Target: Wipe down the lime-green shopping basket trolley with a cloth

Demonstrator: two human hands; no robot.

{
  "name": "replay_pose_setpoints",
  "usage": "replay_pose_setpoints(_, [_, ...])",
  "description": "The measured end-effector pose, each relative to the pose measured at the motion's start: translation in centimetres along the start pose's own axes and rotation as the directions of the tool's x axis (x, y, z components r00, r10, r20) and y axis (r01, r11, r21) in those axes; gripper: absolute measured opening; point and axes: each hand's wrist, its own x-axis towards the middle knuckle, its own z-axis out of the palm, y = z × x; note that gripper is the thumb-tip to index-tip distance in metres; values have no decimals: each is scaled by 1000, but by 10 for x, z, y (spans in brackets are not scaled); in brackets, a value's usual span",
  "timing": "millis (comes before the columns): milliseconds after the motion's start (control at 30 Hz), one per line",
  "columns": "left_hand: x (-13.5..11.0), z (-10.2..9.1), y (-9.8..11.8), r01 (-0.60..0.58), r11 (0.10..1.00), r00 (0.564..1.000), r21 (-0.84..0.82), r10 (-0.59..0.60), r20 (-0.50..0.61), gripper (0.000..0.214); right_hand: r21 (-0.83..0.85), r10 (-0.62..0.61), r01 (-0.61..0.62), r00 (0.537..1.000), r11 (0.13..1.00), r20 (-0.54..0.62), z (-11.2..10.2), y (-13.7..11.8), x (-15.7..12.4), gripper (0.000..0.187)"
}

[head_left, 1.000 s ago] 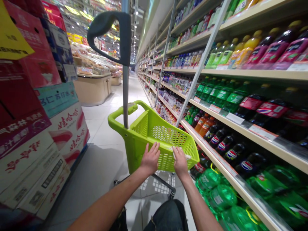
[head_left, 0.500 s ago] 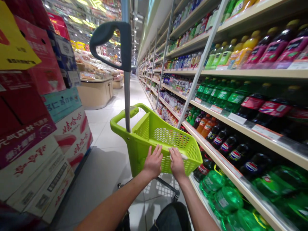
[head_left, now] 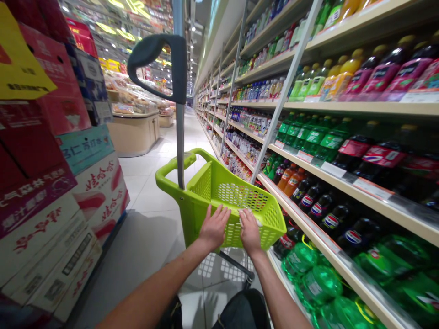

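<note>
A bright green plastic shopping basket cart (head_left: 197,219) stands in front of me, with perforated sides and nothing visible inside. My left hand (head_left: 213,227) lies on its near rim, fingers stretched out and apart, gripping nothing. Close beside it, my right hand (head_left: 250,230) presses a crumpled white wipe (head_left: 259,223) against the same rim; bits of it show around the fingers. Whether it is paper or cloth I cannot tell. Rising from the cart's left end is a metal pole with a dark grey loop handle (head_left: 178,68).
Shelves of soda bottles (head_left: 343,176) run along the right, with large green bottles (head_left: 320,281) at floor level. Stacked drink cartons (head_left: 96,176) stand on the left. Behind is a rounded display counter (head_left: 133,135) on the tiled floor (head_left: 140,183). My knee (head_left: 243,310) is below.
Both hands have shifted slightly on the rim, the left a little upward and leftward. The view has moved a little; the cart stays in place.
</note>
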Motion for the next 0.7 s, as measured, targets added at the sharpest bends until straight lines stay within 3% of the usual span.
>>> replay_pose_setpoints(100, [1, -12, -20, 96, 992, 994, 76, -91, -64, 53, -19, 92, -93, 995, 995, -35, -15, 23, -3, 51])
replay_pose_setpoints(167, [1, -14, -25, 88, 990, 995, 108, -82, -55, 49, -21, 113, -115, 992, 993, -48, -12, 22, -1, 50])
replay_pose_setpoints(333, [1, -3, -12, 34, 991, 999, 128, -29, -39, 47, 51, 33, -31, 999, 998, -36, 21, -32, 15, 50])
replay_pose_setpoints(400, [-2, -3, -12, 22, 991, 999, 131, -17, -45, 47, 86, 7, -4, 1000, 996, -30, 26, -45, 18, 51])
replay_pose_setpoints(467, [-6, -6, -19, 16, 991, 998, 133, -8, -57, 48, 84, 13, -12, 1000, 996, -9, 20, -41, 17, 52])
replay_pose_setpoints(600, [-16, -15, -37, 68, 986, 993, 150, -52, -108, 53, 32, 119, -119, 993, 992, -20, 3, -11, 9, 54])
replay_pose_setpoints(700, [-19, -15, -39, 70, 987, 992, 148, -53, -118, 54, 31, 168, -167, 985, 985, -41, 7, -13, 12, 56])
